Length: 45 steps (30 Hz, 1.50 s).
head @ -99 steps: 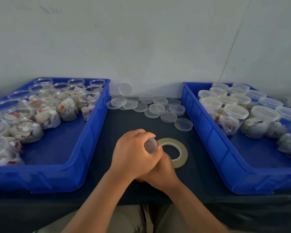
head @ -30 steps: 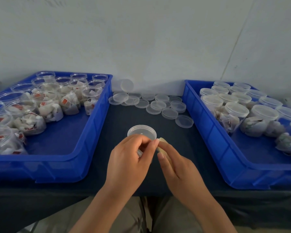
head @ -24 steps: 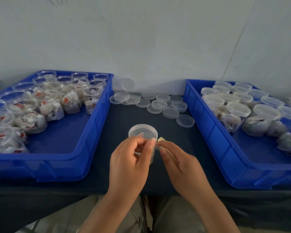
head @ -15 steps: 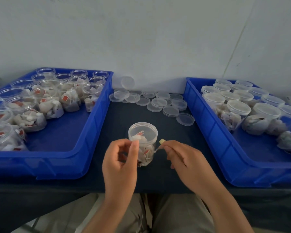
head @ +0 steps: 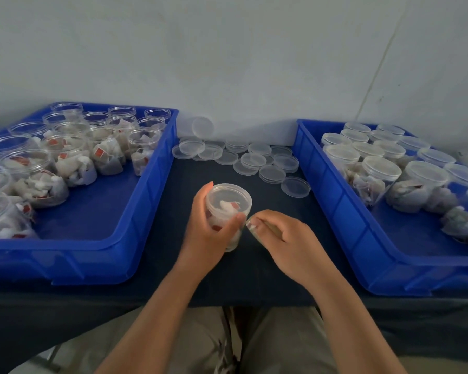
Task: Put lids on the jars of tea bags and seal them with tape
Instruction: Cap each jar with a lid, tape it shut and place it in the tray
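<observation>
In the head view, at the centre of the frame, the left hand is gripping a lidded jar of tea bags, fingers and thumb curling round its wall over the dark table. Just right of it, the right hand is pinching a pale strip of tape against the jar's side. Loose lids are lying above centre. Open jars are standing in the left blue bin, lidded jars in the right blue bin.
</observation>
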Each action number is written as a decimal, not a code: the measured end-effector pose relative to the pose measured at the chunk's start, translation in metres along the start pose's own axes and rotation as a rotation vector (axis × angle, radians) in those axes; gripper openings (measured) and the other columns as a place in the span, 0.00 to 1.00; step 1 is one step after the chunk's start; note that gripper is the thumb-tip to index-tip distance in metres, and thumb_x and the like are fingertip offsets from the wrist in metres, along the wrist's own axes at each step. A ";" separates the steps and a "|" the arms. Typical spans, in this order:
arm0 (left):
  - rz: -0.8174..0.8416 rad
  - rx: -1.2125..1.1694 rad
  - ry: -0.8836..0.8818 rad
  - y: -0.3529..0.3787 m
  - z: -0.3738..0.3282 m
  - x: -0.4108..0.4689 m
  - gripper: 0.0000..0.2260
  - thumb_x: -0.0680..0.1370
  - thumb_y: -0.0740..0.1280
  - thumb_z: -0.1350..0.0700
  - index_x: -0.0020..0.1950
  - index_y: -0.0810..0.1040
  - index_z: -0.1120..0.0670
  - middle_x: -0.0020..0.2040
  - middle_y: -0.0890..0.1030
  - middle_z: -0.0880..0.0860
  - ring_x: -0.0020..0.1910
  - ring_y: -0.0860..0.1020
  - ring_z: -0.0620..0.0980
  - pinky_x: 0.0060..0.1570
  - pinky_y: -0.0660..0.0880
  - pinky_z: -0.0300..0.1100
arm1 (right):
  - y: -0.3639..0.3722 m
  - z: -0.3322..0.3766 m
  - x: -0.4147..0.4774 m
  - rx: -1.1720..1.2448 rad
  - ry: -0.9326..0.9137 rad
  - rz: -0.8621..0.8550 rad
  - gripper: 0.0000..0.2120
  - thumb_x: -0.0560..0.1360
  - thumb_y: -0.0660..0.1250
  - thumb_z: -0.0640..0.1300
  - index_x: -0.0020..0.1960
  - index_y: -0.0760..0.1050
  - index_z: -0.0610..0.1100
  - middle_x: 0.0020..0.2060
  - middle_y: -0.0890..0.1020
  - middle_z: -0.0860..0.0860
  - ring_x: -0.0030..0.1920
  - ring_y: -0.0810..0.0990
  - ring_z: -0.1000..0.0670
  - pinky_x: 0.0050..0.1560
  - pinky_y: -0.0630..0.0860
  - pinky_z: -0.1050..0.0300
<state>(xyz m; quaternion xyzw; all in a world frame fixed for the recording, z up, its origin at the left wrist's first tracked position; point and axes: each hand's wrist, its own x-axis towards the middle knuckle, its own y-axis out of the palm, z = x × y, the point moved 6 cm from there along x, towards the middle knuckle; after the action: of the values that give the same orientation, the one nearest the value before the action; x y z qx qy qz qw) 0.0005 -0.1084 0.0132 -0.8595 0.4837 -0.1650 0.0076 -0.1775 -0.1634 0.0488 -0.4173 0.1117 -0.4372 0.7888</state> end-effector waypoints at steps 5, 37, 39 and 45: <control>0.028 0.044 0.007 -0.005 -0.007 -0.006 0.34 0.75 0.69 0.33 0.76 0.54 0.22 0.66 0.66 0.19 0.67 0.68 0.23 0.61 0.72 0.37 | -0.001 0.001 0.005 0.035 0.040 -0.025 0.06 0.81 0.62 0.65 0.54 0.76 0.70 0.51 0.79 0.73 0.53 0.76 0.71 0.46 0.76 0.64; 0.042 0.184 0.064 -0.007 -0.019 -0.010 0.40 0.57 0.77 0.24 0.62 0.67 0.37 0.60 0.76 0.40 0.59 0.79 0.41 0.56 0.81 0.48 | -0.010 0.015 0.008 -0.332 -0.073 0.078 0.09 0.83 0.65 0.51 0.60 0.77 0.63 0.38 0.77 0.63 0.42 0.78 0.60 0.44 0.77 0.58; 0.026 0.171 0.056 -0.007 -0.019 -0.009 0.37 0.59 0.77 0.25 0.61 0.67 0.35 0.58 0.77 0.39 0.57 0.79 0.37 0.54 0.81 0.44 | -0.010 0.017 0.009 -0.360 -0.077 0.068 0.09 0.83 0.64 0.52 0.61 0.77 0.63 0.39 0.78 0.63 0.42 0.78 0.60 0.44 0.79 0.57; 0.004 0.165 0.032 -0.009 -0.013 -0.009 0.24 0.69 0.70 0.28 0.59 0.67 0.32 0.56 0.78 0.39 0.54 0.80 0.38 0.49 0.80 0.42 | -0.010 0.025 0.009 -0.376 -0.074 0.015 0.16 0.82 0.54 0.65 0.59 0.77 0.63 0.37 0.80 0.61 0.38 0.79 0.59 0.38 0.79 0.56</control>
<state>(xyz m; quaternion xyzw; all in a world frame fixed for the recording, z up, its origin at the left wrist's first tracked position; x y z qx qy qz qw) -0.0002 -0.0940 0.0250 -0.8521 0.4705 -0.2180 0.0708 -0.1646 -0.1592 0.0736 -0.5722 0.1656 -0.3873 0.7037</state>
